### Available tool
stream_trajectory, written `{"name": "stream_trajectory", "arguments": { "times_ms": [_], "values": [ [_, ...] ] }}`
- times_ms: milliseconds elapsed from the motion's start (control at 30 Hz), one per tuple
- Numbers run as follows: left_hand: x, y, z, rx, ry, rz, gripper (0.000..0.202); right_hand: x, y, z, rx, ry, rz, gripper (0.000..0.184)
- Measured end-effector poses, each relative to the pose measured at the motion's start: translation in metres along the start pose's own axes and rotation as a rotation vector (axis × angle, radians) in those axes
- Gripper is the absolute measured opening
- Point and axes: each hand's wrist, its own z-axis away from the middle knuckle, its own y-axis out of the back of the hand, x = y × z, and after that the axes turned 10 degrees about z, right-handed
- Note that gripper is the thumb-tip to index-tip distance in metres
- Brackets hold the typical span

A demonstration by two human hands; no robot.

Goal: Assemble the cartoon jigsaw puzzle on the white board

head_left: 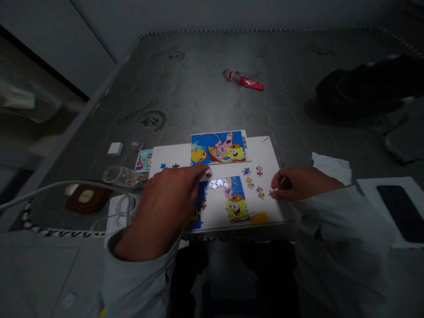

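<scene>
A partly joined jigsaw puzzle [236, 205] lies on a white board [271, 163], with a gap in its middle. My left hand [172, 198] reaches over the puzzle's left side, its fingertips closed on a small pink puzzle piece [208, 172] just above the top edge. At the board's right side my right hand [296, 183] is closed in a pinch, with a pink puzzle piece [270, 193] at its thumb tip. Loose puzzle pieces [259, 170] lie between the puzzle and my right hand. Behind stands a picture card [218, 148] with the cartoon scene.
Blue pieces [163, 166] lie at the board's upper left. Left of it are a clear tumbled jar [124, 176], a brown box [86, 196], a white cable [82, 182] and a white block [115, 148]. A red packet [243, 80] lies farther back; a phone [400, 212] rests at right.
</scene>
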Motion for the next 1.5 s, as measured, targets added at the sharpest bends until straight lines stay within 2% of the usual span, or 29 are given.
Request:
{"name": "stream_trajectory", "arguments": {
  "times_ms": [67,167,267,333,400,567,733,967,1167,1300,1400,1500],
  "values": [
    [0.000,0.001,0.000,-0.011,0.007,-0.002,0.040,-0.003,0.002,0.000,0.029,-0.009,0.005,0.010],
    [-0.001,0.004,0.000,-0.016,0.014,-0.018,0.041,-0.012,0.005,-0.002,0.180,0.027,-0.004,0.013],
    [-0.001,0.005,0.000,-0.006,0.006,-0.023,0.041,-0.021,0.006,-0.010,0.344,0.196,-0.016,0.024],
    [-0.002,0.005,0.001,-0.003,0.004,-0.017,0.040,-0.024,0.004,-0.017,0.378,0.297,-0.004,0.031],
    [-0.002,0.005,0.001,-0.005,0.008,-0.009,0.040,-0.026,0.001,-0.022,0.375,0.323,-0.003,0.033],
    [0.000,0.006,0.001,0.001,0.002,-0.002,0.039,-0.030,-0.001,-0.026,0.343,0.286,-0.033,0.020],
    [0.003,0.004,0.002,-0.009,0.002,-0.012,0.038,-0.035,-0.001,-0.024,0.352,0.240,-0.047,0.014],
    [0.005,0.002,0.002,-0.013,-0.007,-0.012,0.038,-0.035,-0.001,-0.025,0.374,0.328,-0.045,0.025],
    [0.009,0.003,0.000,-0.031,-0.015,-0.035,0.039,-0.041,0.003,-0.022,0.408,0.311,-0.030,0.013],
    [0.008,0.000,0.000,-0.024,-0.024,-0.040,0.039,-0.043,0.007,-0.016,0.357,0.276,-0.091,0.008],
    [0.008,-0.005,0.001,0.035,-0.043,0.049,0.033,-0.047,0.010,-0.008,0.371,0.301,-0.191,0.006],
    [0.011,-0.008,0.003,0.066,-0.057,0.243,0.030,-0.055,0.011,0.002,0.367,0.405,-0.349,0.007]
  ]
}}
